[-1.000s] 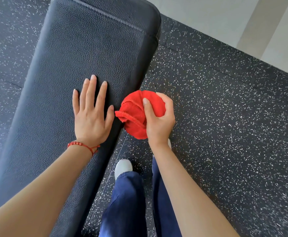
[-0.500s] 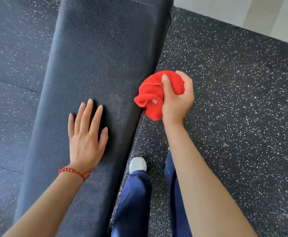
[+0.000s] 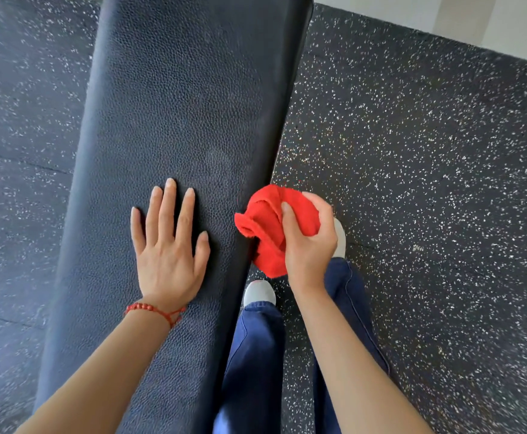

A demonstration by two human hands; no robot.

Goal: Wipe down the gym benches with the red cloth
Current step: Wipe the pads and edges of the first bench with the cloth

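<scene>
A long black padded gym bench (image 3: 177,104) runs from the bottom left to the top middle of the view. My left hand (image 3: 168,245) lies flat on its top with straight fingers, a red bead bracelet on the wrist. My right hand (image 3: 310,242) grips the bunched red cloth (image 3: 271,223) just off the bench's right edge, level with the left hand. The cloth touches or nearly touches the bench's side; I cannot tell which.
Black rubber flooring with white speckles (image 3: 428,198) surrounds the bench. My legs in blue trousers (image 3: 255,355) and light shoes (image 3: 259,291) stand right of the bench. A pale floor strip (image 3: 475,20) shows at the top right.
My right hand with the red cloth has come back down along the bench's right edge, level with the left hand. The view has shifted along the bench; its far end is out of sight.
</scene>
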